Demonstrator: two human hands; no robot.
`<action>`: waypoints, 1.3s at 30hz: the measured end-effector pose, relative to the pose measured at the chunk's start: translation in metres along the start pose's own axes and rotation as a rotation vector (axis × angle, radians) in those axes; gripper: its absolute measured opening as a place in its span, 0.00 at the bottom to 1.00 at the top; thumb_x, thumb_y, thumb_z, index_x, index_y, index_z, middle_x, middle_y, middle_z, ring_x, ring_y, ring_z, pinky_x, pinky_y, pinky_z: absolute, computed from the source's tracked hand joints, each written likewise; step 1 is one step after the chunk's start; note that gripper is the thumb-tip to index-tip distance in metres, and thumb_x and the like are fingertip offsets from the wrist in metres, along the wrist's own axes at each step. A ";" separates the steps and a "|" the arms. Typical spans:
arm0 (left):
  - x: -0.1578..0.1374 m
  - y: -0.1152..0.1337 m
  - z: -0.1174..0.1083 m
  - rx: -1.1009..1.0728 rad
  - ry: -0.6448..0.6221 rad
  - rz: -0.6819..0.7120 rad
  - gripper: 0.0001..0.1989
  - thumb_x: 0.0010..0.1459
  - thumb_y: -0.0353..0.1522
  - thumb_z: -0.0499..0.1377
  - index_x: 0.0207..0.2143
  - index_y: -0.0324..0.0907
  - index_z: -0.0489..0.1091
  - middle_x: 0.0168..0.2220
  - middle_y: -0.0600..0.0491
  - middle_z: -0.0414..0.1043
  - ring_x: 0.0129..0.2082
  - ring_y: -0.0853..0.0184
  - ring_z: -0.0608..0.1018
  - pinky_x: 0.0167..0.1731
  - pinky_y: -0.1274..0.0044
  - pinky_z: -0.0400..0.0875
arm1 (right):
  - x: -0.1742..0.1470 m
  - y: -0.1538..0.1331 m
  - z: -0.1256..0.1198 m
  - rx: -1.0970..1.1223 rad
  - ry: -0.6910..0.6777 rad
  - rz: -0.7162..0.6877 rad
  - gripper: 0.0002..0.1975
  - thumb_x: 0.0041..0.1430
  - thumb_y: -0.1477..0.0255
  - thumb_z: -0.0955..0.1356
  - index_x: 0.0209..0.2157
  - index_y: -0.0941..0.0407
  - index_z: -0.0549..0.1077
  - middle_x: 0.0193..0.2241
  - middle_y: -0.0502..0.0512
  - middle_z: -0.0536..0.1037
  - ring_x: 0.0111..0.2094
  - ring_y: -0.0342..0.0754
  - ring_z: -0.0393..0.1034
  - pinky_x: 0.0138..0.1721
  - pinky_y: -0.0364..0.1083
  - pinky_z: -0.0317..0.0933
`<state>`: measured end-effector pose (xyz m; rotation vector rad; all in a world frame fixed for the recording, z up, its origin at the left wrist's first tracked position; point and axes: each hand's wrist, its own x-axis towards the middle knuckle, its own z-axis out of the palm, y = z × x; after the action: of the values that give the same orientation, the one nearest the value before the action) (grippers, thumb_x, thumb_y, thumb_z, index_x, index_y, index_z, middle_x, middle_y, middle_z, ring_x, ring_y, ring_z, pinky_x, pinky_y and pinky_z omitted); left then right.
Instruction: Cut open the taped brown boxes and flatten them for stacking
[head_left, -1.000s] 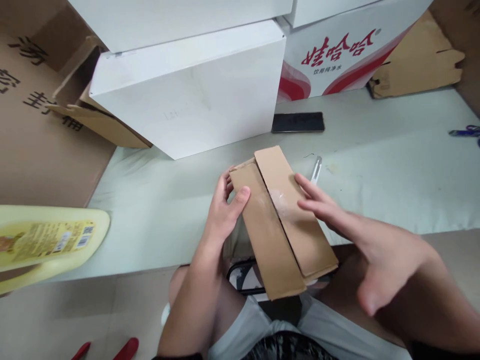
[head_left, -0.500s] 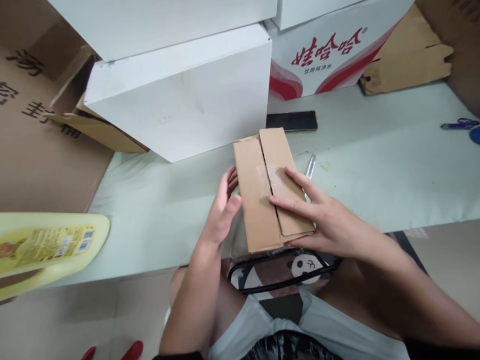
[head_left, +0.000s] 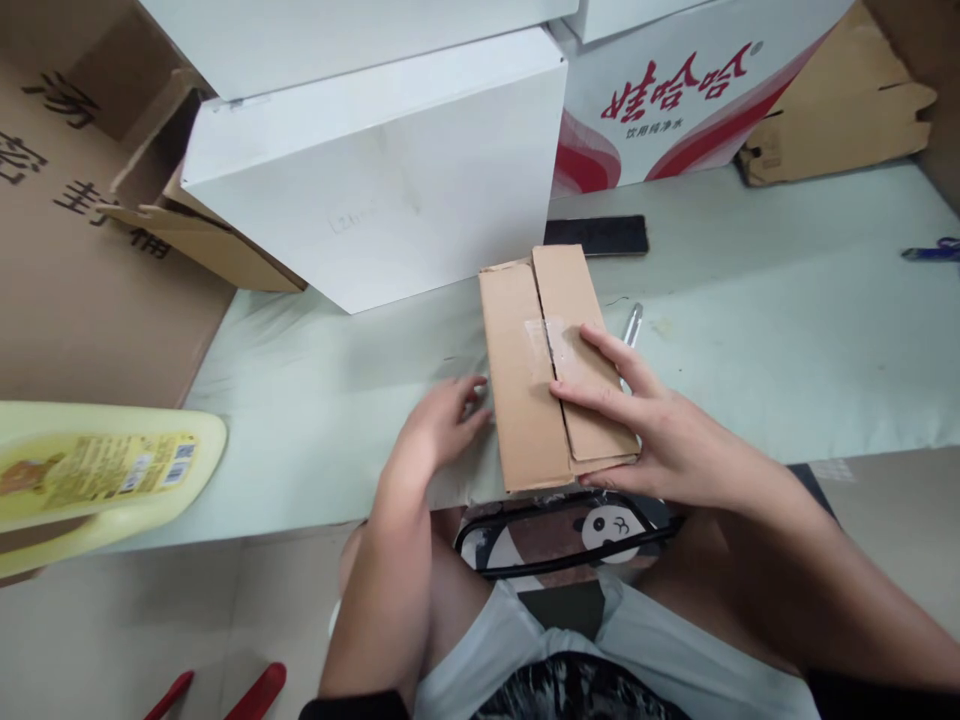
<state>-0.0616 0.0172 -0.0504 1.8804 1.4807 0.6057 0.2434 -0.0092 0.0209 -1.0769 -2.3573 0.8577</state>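
Observation:
A small brown cardboard box (head_left: 527, 390) lies at the table's front edge, its two top flaps closed with a strip of clear tape (head_left: 541, 340) across the seam. My right hand (head_left: 637, 425) grips its near right corner, two fingers spread over the right flap and others against the near end. Beside the box's left wall is my left hand (head_left: 442, 425), thumb and fingers apart and slightly bent, holding nothing. Whether its fingertips touch the wall, I cannot tell. A utility knife (head_left: 633, 326) with a pale handle lies just right of the box, partly behind my right hand.
White cartons (head_left: 390, 190) stand along the back, with a black phone (head_left: 596, 236) in front. A large brown carton (head_left: 90, 290) and a yellow bottle (head_left: 150, 470) are on the left. Folded cardboard (head_left: 832, 130) and scissors (head_left: 930, 252) are to the right.
My left hand has lowered along the box's left side, its fingers now nearer the tabletop. My right hand keeps its hold on the box. The whole view has shifted slightly.

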 end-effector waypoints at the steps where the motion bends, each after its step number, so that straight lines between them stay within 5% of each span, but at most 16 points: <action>1: 0.001 0.005 -0.001 -0.049 0.055 -0.022 0.23 0.65 0.49 0.60 0.55 0.46 0.75 0.50 0.43 0.79 0.48 0.53 0.81 0.48 0.59 0.79 | -0.001 0.000 0.000 0.004 -0.003 -0.009 0.39 0.62 0.56 0.74 0.71 0.41 0.62 0.78 0.56 0.37 0.77 0.67 0.40 0.70 0.64 0.58; 5: 0.000 0.025 -0.008 -0.249 0.250 0.233 0.35 0.67 0.60 0.48 0.68 0.55 0.62 0.72 0.45 0.59 0.70 0.50 0.67 0.61 0.57 0.73 | 0.000 0.006 0.001 0.134 0.019 -0.132 0.39 0.66 0.47 0.68 0.73 0.43 0.57 0.79 0.56 0.37 0.78 0.64 0.40 0.70 0.62 0.59; 7: 0.000 0.032 -0.010 -0.234 0.205 0.415 0.32 0.68 0.58 0.50 0.68 0.58 0.63 0.76 0.49 0.49 0.75 0.49 0.57 0.67 0.55 0.65 | 0.004 0.014 0.002 0.178 0.137 -0.091 0.32 0.70 0.49 0.63 0.70 0.46 0.63 0.76 0.59 0.51 0.75 0.63 0.51 0.64 0.61 0.66; 9: 0.000 0.037 -0.011 -0.169 0.157 0.483 0.26 0.70 0.52 0.53 0.66 0.58 0.65 0.76 0.49 0.49 0.76 0.49 0.56 0.69 0.54 0.62 | 0.012 0.026 0.003 0.064 0.342 0.176 0.25 0.70 0.55 0.62 0.61 0.51 0.73 0.65 0.66 0.71 0.64 0.63 0.70 0.55 0.59 0.72; 11: 0.000 0.039 -0.011 -0.146 0.130 0.492 0.24 0.72 0.47 0.54 0.67 0.57 0.65 0.76 0.48 0.50 0.75 0.50 0.58 0.69 0.54 0.62 | 0.021 0.039 0.004 -0.158 0.444 0.554 0.22 0.68 0.60 0.63 0.56 0.55 0.76 0.51 0.67 0.81 0.50 0.63 0.78 0.48 0.59 0.73; 13: 0.001 0.039 -0.011 -0.153 0.123 0.493 0.23 0.72 0.45 0.54 0.67 0.56 0.65 0.75 0.48 0.50 0.75 0.51 0.58 0.69 0.54 0.62 | 0.028 0.050 0.006 -0.320 0.314 0.803 0.27 0.66 0.60 0.64 0.62 0.57 0.72 0.47 0.67 0.82 0.46 0.65 0.79 0.46 0.60 0.71; 15: 0.001 0.040 -0.011 -0.156 0.121 0.489 0.23 0.73 0.44 0.53 0.67 0.57 0.65 0.75 0.48 0.50 0.75 0.52 0.58 0.70 0.55 0.61 | 0.032 0.058 0.009 -0.385 0.120 0.873 0.33 0.65 0.60 0.64 0.69 0.56 0.65 0.47 0.68 0.83 0.46 0.66 0.78 0.43 0.59 0.70; 18: -0.001 0.043 -0.008 -0.135 0.130 0.460 0.22 0.73 0.45 0.51 0.66 0.56 0.66 0.75 0.49 0.51 0.75 0.52 0.58 0.71 0.54 0.59 | 0.032 0.062 0.011 -0.380 0.068 0.848 0.32 0.61 0.67 0.64 0.66 0.55 0.69 0.36 0.62 0.84 0.38 0.62 0.78 0.37 0.53 0.67; 21: -0.003 0.050 -0.005 -0.112 0.129 0.400 0.23 0.73 0.47 0.50 0.64 0.55 0.68 0.74 0.49 0.53 0.74 0.50 0.58 0.71 0.53 0.56 | 0.027 0.064 0.006 -0.030 0.315 0.696 0.22 0.55 0.68 0.64 0.50 0.55 0.79 0.22 0.53 0.76 0.27 0.55 0.73 0.31 0.51 0.64; 25: -0.005 0.059 -0.001 -0.110 0.115 0.375 0.22 0.72 0.46 0.52 0.64 0.54 0.69 0.74 0.48 0.54 0.74 0.49 0.58 0.72 0.53 0.55 | 0.018 0.052 -0.013 0.508 0.629 0.358 0.17 0.57 0.63 0.59 0.43 0.49 0.73 0.26 0.55 0.77 0.29 0.56 0.76 0.34 0.57 0.69; 27: -0.006 0.062 -0.001 -0.104 0.111 0.370 0.22 0.71 0.44 0.53 0.64 0.53 0.69 0.74 0.48 0.54 0.74 0.49 0.58 0.72 0.53 0.55 | 0.015 0.035 -0.021 0.557 0.695 0.266 0.13 0.59 0.62 0.61 0.44 0.44 0.69 0.30 0.53 0.80 0.34 0.56 0.78 0.38 0.58 0.71; 29: -0.007 0.066 0.000 -0.086 0.110 0.355 0.22 0.71 0.43 0.53 0.64 0.53 0.69 0.74 0.48 0.53 0.74 0.49 0.58 0.72 0.53 0.55 | 0.013 0.014 -0.023 0.569 0.751 0.207 0.03 0.61 0.63 0.66 0.37 0.44 0.67 0.26 0.49 0.79 0.27 0.52 0.75 0.30 0.53 0.69; 33: -0.010 0.075 0.004 -0.023 0.114 0.334 0.22 0.72 0.42 0.52 0.64 0.51 0.69 0.74 0.47 0.54 0.74 0.49 0.58 0.71 0.54 0.54 | 0.012 -0.025 -0.017 0.660 0.814 0.152 0.16 0.64 0.52 0.71 0.32 0.47 0.68 0.14 0.44 0.72 0.11 0.44 0.59 0.13 0.45 0.50; 36: -0.012 0.080 0.006 0.003 0.132 0.356 0.23 0.72 0.43 0.52 0.64 0.49 0.70 0.73 0.45 0.55 0.73 0.50 0.59 0.72 0.54 0.53 | 0.010 -0.041 -0.012 0.754 0.729 0.255 0.15 0.62 0.55 0.74 0.43 0.48 0.71 0.23 0.48 0.81 0.19 0.47 0.73 0.16 0.44 0.62; 39: -0.013 0.080 0.007 0.009 0.143 0.349 0.22 0.73 0.43 0.51 0.64 0.49 0.70 0.74 0.45 0.54 0.73 0.50 0.60 0.72 0.54 0.54 | 0.009 -0.046 -0.012 0.686 0.634 0.339 0.07 0.63 0.67 0.74 0.41 0.50 0.74 0.30 0.50 0.83 0.27 0.46 0.78 0.24 0.44 0.69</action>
<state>-0.0068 -0.0085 0.0046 2.1597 1.2472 0.9125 0.2202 -0.0216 0.0618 -1.2097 -1.2427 1.1164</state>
